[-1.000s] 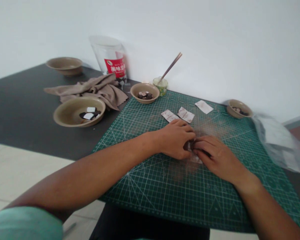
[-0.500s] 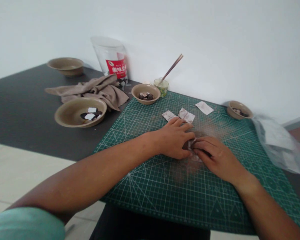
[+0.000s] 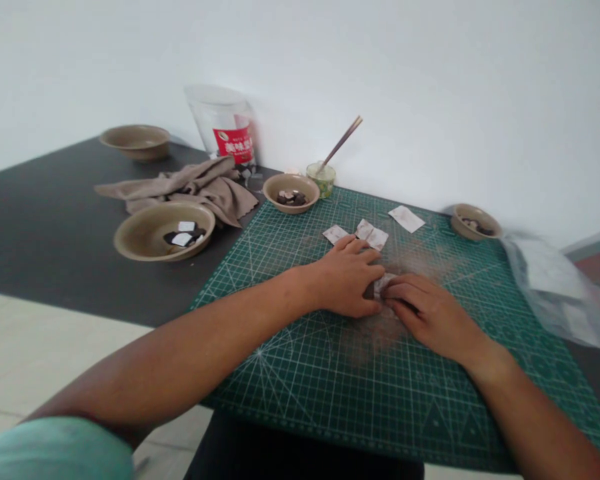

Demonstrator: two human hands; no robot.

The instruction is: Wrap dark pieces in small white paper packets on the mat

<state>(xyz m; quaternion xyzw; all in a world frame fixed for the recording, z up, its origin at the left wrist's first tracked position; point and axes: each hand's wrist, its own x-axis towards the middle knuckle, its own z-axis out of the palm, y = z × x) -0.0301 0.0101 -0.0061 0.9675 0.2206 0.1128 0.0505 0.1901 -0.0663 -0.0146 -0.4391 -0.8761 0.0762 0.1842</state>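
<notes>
On a green cutting mat (image 3: 340, 380) dusted with brown powder, my left hand (image 3: 349, 279) grips a small dark piece (image 3: 369, 291) between thumb and fingers. Close beside it, my right hand (image 3: 425, 308) pinches a whitish, brown-stained sheet (image 3: 383, 283) against the dark piece. The fingers cover much of both items. Several stained white papers lie beyond my hands, one (image 3: 335, 234) near my left fingertips and another (image 3: 407, 219) farther back to the right.
Brown bowls (image 3: 291, 208) with dark pieces stand at the mat's back edge. Another bowl (image 3: 125, 239), a cloth (image 3: 180, 187) and a clear jar (image 3: 220, 127) are at left. Chopsticks lean in a small cup (image 3: 321, 180). A plastic bag (image 3: 560, 293) lies right.
The white sheet between my hands now lies flatter over the dark piece. My hands have barely moved, and the view has tilted slightly.
</notes>
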